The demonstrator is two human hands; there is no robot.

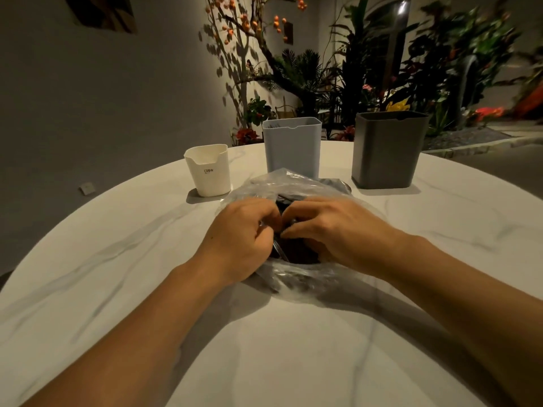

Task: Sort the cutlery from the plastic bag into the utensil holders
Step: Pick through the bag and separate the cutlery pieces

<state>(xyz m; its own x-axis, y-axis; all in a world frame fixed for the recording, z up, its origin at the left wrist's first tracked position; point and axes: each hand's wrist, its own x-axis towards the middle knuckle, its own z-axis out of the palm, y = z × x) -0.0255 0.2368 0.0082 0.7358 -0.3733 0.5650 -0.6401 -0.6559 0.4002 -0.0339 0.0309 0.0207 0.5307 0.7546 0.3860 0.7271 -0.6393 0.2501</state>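
Head view: both hands are at the mouth of the clear plastic bag (293, 183), which lies at the centre of the round marble table (117, 259), near the person. The left hand (238, 239) has its fingers curled into the film at the left side of the opening; the right hand (332, 230) has its fingers curled at the right side. Whether either also grasps a utensil cannot be told — the fingertips are hidden. Dark cutlery (296, 251) is still inside the bag, visible through the opening between the hands.

Three utensil holders stand on the far side of the bag: a small white holder (210, 171) to the far left, a light-blue holder (292, 146) just behind the bag, and a dark-grey holder (388, 151) to the far right.

Risks, as judged:
- Pulling the film apart too sharply could tear it and spill cutlery across the smooth top.
- Tines or handles may snag in the film and drag the bag along.
- The blue holder is close to the bag's far edge — a forward push could knock it.

Room: bare table lies to the left, right and near side; the far edge runs just behind the holders.
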